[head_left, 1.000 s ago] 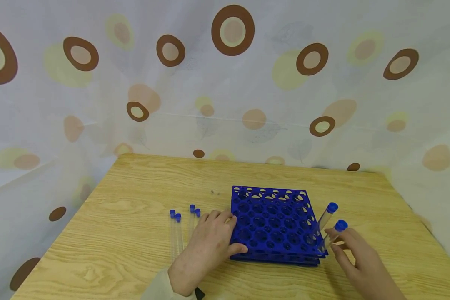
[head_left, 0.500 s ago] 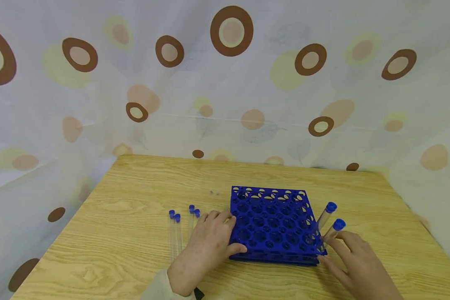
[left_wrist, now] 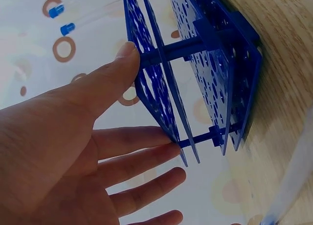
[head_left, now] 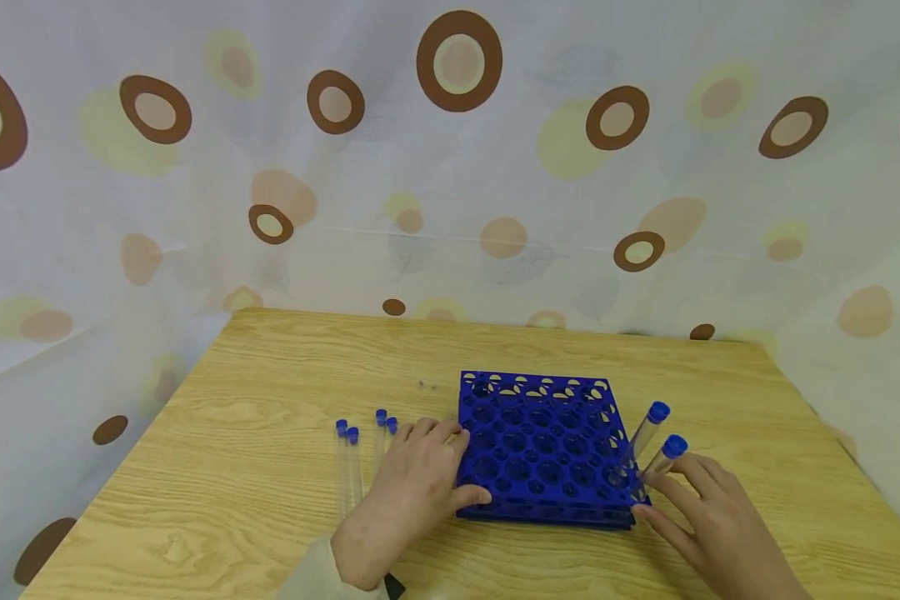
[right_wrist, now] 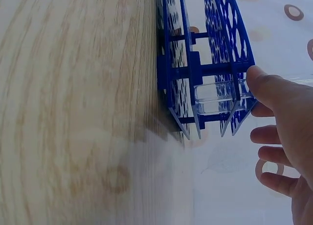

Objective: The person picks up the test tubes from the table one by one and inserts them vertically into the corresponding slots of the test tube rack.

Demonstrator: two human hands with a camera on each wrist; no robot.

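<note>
The blue test tube rack (head_left: 540, 454) stands on the table with rows of round holes. My left hand (head_left: 416, 479) grips its left side, thumb at the front corner and fingertips along the left rim. Two clear test tubes with blue caps lean to the right in the rack's right-hand holes. My right hand (head_left: 716, 517) pinches the nearer test tube (head_left: 660, 464) low down, its thumb at the rack's front right corner. Just behind it leans the other test tube (head_left: 642, 437). In the right wrist view a clear tube bottom (right_wrist: 212, 100) shows between the rack's layers.
Several capped test tubes (head_left: 355, 471) lie on the wooden table (head_left: 247, 483) left of the rack, partly behind my left hand. Two tiny specks (head_left: 427, 384) lie behind the rack's left corner. A patterned curtain (head_left: 450, 208) hangs round the table's far edge.
My right thumb has moved left onto the rack's front right corner, and the fingers have closed in lower round the nearer tube. My left hand stays on the rack.
</note>
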